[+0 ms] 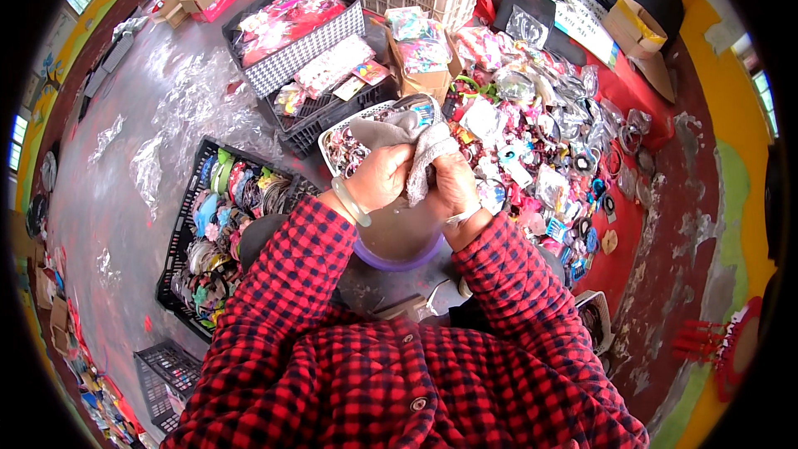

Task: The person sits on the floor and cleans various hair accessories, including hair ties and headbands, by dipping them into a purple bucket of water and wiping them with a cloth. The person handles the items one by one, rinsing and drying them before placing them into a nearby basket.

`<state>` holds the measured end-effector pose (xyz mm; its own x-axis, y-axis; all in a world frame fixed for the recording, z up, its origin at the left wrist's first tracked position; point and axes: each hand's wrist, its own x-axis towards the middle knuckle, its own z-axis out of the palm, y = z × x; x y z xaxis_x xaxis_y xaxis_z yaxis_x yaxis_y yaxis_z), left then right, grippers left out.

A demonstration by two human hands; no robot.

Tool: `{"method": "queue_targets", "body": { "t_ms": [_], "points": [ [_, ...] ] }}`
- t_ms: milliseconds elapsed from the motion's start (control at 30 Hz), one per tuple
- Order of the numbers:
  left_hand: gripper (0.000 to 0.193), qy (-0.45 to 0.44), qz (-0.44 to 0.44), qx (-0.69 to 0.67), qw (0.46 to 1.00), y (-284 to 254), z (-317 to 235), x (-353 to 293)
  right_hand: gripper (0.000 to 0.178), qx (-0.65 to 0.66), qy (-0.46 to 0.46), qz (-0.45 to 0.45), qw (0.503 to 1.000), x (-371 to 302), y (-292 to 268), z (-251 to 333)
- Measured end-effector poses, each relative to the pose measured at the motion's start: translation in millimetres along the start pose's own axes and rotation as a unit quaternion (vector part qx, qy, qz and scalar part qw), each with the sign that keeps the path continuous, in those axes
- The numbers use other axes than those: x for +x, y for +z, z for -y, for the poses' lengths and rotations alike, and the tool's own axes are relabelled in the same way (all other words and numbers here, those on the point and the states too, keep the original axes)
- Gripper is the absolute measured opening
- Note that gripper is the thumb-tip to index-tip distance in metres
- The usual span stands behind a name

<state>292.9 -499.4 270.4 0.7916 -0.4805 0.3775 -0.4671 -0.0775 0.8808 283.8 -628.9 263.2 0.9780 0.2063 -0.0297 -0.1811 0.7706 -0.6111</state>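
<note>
Both of my hands grip a grey cloth (431, 148), bunched and twisted between them. My left hand (381, 178), with a pale bangle at the wrist, is closed round its left part. Close by on the right, my right hand (453, 187) is closed on the other part, and one end hangs down between the hands. Below them stands a basin with a purple rim (402, 265), holding murky brownish water. Just beyond the hands, a white basket (327, 148) holds small hair accessories. My fingertips are partly hidden by the cloth.
On the left a black crate (176, 259) is full of headbands and hair ties. Stacked crates (293, 46) stand farther off, beside a cardboard box (426, 83). A large heap of packaged accessories (532, 133) covers the red cloth on the right. Plastic wrap (195, 100) litters the floor.
</note>
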Motion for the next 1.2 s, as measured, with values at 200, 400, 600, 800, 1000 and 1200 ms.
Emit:
{"method": "queue_targets", "body": {
  "t_ms": [200, 400, 600, 800, 1000, 1200],
  "points": [
    [0.019, 0.091, 0.017, 0.098, 0.991, 8.8, 3.3, 1.1, 0.026, 0.082, 0.062, -0.056, 0.993, 9.3, -4.8, 20.5],
    [0.011, 0.088, 0.142, 0.232, 0.958, 5.0, -3.4, -7.3, 0.028, 0.050, 0.113, -0.139, 0.982, 16.2, -15.7, 43.5],
    [0.013, 0.045, 0.076, 0.263, 0.961, 12.4, -11.7, -7.6, 0.029, 0.057, 0.083, -0.147, 0.984, 23.8, -36.9, 40.6],
    [0.015, 0.011, -0.005, 0.198, 0.980, 14.2, 11.1, -4.0, 0.030, 0.057, 0.026, -0.132, 0.989, 16.8, -25.2, 11.8],
    [0.011, 0.082, 0.027, 0.204, 0.975, 10.8, 5.0, -4.0, 0.032, 0.079, 0.118, -0.136, 0.980, 18.8, -15.0, 31.7],
    [0.012, 0.142, 0.088, 0.244, 0.955, 6.3, -8.7, -7.0, 0.032, 0.116, 0.128, -0.101, 0.980, 28.7, -48.1, 54.4]
  ]
}}
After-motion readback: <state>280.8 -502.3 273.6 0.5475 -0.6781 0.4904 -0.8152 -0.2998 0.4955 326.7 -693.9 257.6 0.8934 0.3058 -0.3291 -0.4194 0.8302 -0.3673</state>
